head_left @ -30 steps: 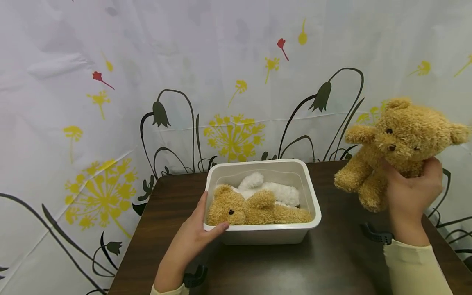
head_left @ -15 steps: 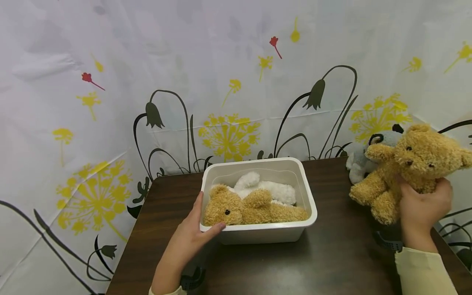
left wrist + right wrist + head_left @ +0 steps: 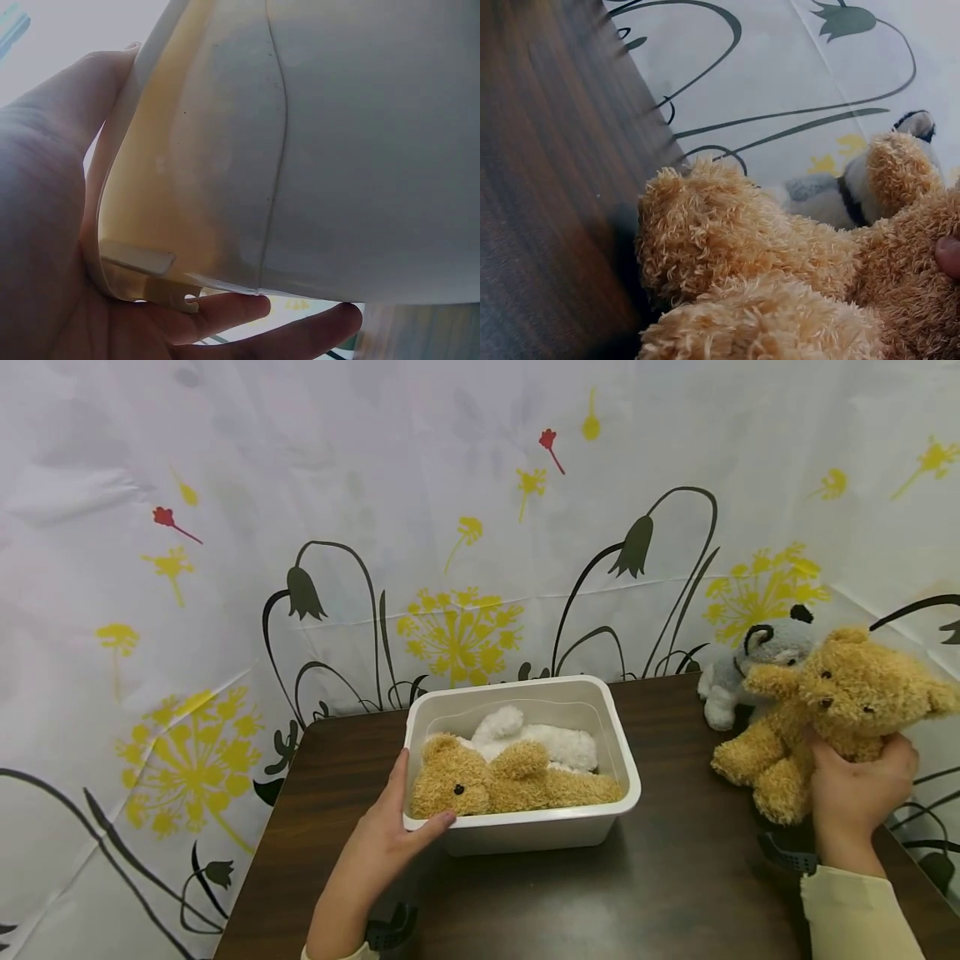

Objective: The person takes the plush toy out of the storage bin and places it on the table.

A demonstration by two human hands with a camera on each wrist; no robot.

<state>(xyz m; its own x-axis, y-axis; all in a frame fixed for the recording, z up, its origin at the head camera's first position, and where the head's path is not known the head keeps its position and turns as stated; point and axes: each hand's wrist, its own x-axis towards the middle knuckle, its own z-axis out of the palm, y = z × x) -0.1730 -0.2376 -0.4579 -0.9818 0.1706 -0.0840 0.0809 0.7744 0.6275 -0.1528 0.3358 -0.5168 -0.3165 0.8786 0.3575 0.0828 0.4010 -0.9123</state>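
Observation:
A white plastic tub point(image 3: 525, 839) stands on the table. My left hand point(image 3: 386, 827) grips its near left corner, thumb over the rim and fingers along the outer wall point(image 3: 360, 165). Inside lie a golden teddy bear point(image 3: 457, 772), on its side, and a white plush toy point(image 3: 558, 743) behind it. At the right, my right hand point(image 3: 862, 777) holds a second golden teddy bear point(image 3: 787, 735) upright round its body below the head. Its furry legs point(image 3: 705, 232) fill the lower right wrist view. A grey and white plush dog point(image 3: 727, 685) sits just behind it, partly hidden.
The dark wooden table point(image 3: 555, 902) runs back to a white patterned cloth point(image 3: 420, 485) hanging behind it. The held bear and the plush dog are near the table's right side.
My right hand has brought the teddy bear down and to the right, in front of the plush dog, which has come into view. The left hand keeps its hold on the tub.

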